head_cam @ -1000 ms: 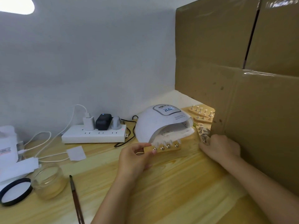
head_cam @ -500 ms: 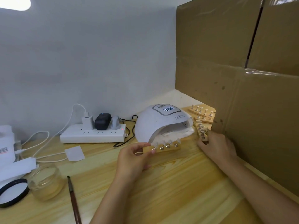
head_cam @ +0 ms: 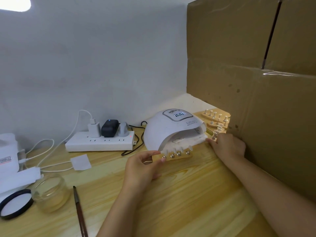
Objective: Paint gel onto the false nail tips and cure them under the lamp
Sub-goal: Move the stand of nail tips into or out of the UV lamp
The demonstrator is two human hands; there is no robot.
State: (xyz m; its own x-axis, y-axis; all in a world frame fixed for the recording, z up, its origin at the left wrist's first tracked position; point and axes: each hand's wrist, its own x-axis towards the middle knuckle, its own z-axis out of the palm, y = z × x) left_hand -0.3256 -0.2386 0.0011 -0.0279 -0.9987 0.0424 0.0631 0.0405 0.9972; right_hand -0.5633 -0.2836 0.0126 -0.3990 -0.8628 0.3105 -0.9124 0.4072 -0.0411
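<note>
A white dome curing lamp (head_cam: pixel 171 130) stands on the wooden table (head_cam: pixel 188 202), its display lit. My left hand (head_cam: pixel 143 165) pinches the left end of a wooden strip (head_cam: pixel 179 155) that carries several clear nail tips on metal stands, right at the lamp's opening. My right hand (head_cam: pixel 228 146) rests to the right of the lamp, fingers curled on another wooden strip (head_cam: pixel 215 134) of nail tips. More strips of tips (head_cam: pixel 216 116) lie behind it. A glass gel jar (head_cam: pixel 51 192) and a brush (head_cam: pixel 79 212) sit at the lower left.
A tall cardboard wall (head_cam: pixel 256 82) closes off the right side. A white power strip (head_cam: pixel 99 142) with plugs and cables lies against the back wall. The jar lid (head_cam: pixel 14 204), a white device (head_cam: pixel 8 151) and a paper square (head_cam: pixel 80 162) are at the left.
My left hand and its strip stay at the lamp's opening. My right hand has shifted slightly back toward the strips beside the lamp.
</note>
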